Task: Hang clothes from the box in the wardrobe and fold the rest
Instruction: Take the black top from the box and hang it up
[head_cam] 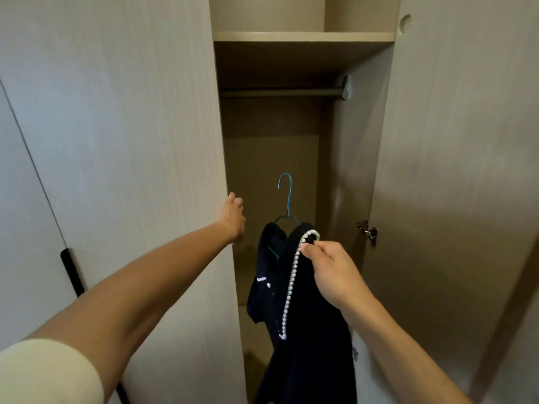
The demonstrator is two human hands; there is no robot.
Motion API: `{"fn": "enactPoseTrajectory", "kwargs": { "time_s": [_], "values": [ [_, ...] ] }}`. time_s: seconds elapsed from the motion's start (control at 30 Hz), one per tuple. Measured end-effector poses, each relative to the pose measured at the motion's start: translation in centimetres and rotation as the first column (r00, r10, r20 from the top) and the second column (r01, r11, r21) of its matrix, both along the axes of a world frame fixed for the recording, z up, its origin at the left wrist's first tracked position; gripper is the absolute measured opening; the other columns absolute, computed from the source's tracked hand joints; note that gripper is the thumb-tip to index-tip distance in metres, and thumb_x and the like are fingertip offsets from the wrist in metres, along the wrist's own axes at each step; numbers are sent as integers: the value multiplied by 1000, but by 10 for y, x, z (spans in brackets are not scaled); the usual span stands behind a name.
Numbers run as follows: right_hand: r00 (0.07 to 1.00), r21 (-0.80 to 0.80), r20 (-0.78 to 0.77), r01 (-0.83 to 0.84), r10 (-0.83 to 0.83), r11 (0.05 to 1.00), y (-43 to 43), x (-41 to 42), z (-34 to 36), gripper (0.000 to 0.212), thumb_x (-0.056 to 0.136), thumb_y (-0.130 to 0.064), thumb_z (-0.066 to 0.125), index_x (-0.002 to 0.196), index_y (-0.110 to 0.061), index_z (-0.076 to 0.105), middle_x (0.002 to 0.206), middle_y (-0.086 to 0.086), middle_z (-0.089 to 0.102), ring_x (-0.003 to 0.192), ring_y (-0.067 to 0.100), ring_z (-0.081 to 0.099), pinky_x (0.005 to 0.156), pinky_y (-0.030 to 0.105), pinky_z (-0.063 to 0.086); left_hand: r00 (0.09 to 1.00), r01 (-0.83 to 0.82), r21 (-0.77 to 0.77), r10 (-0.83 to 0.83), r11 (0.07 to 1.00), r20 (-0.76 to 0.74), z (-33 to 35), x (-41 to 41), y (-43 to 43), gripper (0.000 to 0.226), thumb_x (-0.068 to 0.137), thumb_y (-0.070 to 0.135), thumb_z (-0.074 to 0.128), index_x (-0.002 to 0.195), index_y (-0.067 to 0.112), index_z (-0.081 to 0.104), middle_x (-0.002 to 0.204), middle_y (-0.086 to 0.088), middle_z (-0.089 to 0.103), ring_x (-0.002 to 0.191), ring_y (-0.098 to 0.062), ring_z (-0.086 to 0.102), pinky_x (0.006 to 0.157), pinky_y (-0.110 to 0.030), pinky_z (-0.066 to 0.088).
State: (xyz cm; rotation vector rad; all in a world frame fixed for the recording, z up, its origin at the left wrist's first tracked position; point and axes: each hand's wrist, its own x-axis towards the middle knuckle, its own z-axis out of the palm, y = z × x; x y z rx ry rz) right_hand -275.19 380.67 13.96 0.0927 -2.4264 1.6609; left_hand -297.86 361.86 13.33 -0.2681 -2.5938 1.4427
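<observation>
My right hand (326,266) pinches the dark garment (315,360) at its pearl trim, teal hanger (287,196) well below the rail (280,92); my left hand (233,217), fingers relaxed, touches the wardrobe panel (175,141) edge beside it.

The wardrobe (271,147) stands open on a tall, narrow compartment lined in dull beige board and dim inside. A shelf (303,37) runs across the top, and a dark rail (280,92) just beneath it ends on the right in a metal bracket (345,88). Pale wood-grain fronts flank the opening: the closed panel (116,112) on the left has a black handle (72,272) low beside it, and the open door (455,141) on the right bears a metal hinge (368,232).
</observation>
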Motion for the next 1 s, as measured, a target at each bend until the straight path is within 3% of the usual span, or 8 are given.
{"fn": "enactPoseTrajectory", "kwargs": {
  "time_s": [0.23, 0.37, 0.53, 0.6, 0.67, 0.73, 0.9, 1.0],
  "values": [
    [996, -55, 19, -85, 86, 995, -3, -8, 4, 46, 98, -44, 47, 74, -5, 53, 73, 9, 51, 67, 26, 52, 64, 44, 38, 965, 250, 113, -238, 962, -108, -5, 94, -24, 43, 101, 46, 48, 124, 15, 67, 131, -6, 58, 127, -28, 43, 111, -44, 27],
    [987, -103, 53, -142, 148, 984, -15, -16, 9, 53, 102, -40, 46, 104, 12, 55, 81, 12, 56, 75, 32, 59, 70, 43, 45, 949, 303, 234, -270, 924, -162, -9, 163, -53, 44, 102, 46, 46, 117, 12, 70, 126, -7, 62, 127, -29, 46, 115, -46, 23],
    [959, -92, 87, -263, 271, 960, -44, -23, 12, 53, 103, -43, 46, 113, 8, 56, 83, 11, 57, 75, 39, 62, 70, 43, 42, 938, 291, 222, -232, 930, -259, -6, 226, -114, 24, 90, 33, 70, 100, 12, 73, 100, -6, 73, 104, -25, 62, 113, -47, 30],
    [940, -90, 105, -317, 326, 944, -58, -26, 15, 52, 103, -42, 47, 115, 8, 56, 84, 11, 54, 74, 34, 57, 70, 42, 38, 887, 311, 169, -222, 935, -405, 3, 240, -147, 34, 75, 30, 83, 103, 13, 73, 106, -9, 72, 109, -28, 61, 113, -49, 29],
    [924, -98, 110, -357, 367, 929, -71, -27, 19, 51, 103, -39, 47, 119, 9, 55, 86, 12, 52, 78, 31, 53, 71, 41, 34, 780, 365, 153, -212, 918, -589, 19, 255, -179, 60, 74, 32, 81, 129, 13, 63, 138, -16, 56, 135, -35, 43, 117, -56, 16],
    [897, -102, 118, -416, 426, 904, -90, -28, 23, 49, 104, -36, 47, 121, 9, 55, 87, 12, 51, 80, 30, 51, 71, 41, 33, 692, 342, 156, -136, 927, -709, 38, 276, -205, 83, 81, 45, 70, 153, 19, 37, 163, -16, 22, 152, -38, 12, 117, -67, 2],
    [865, -127, 77, -484, 495, 866, -137, -30, 22, 48, 105, -32, 45, 124, 12, 51, 87, 12, 49, 80, 28, 47, 71, 40, 32, 490, 525, 385, 101, 759, -866, 65, 302, -245, 103, 74, 47, 74, 158, 17, 22, 165, -13, -2, 154, -39, -3, 116, -71, 9],
    [857, -103, 59, -505, 512, 857, -166, -29, 22, 46, 105, -33, 46, 101, 11, 59, 77, 12, 44, 74, 27, 45, 68, 40, 31, 411, 595, 418, 187, 686, -892, 66, 307, -279, 108, 74, 43, 76, 157, 10, 15, 164, -20, -4, 153, -43, -4, 119, -65, 11]
  ]
}}
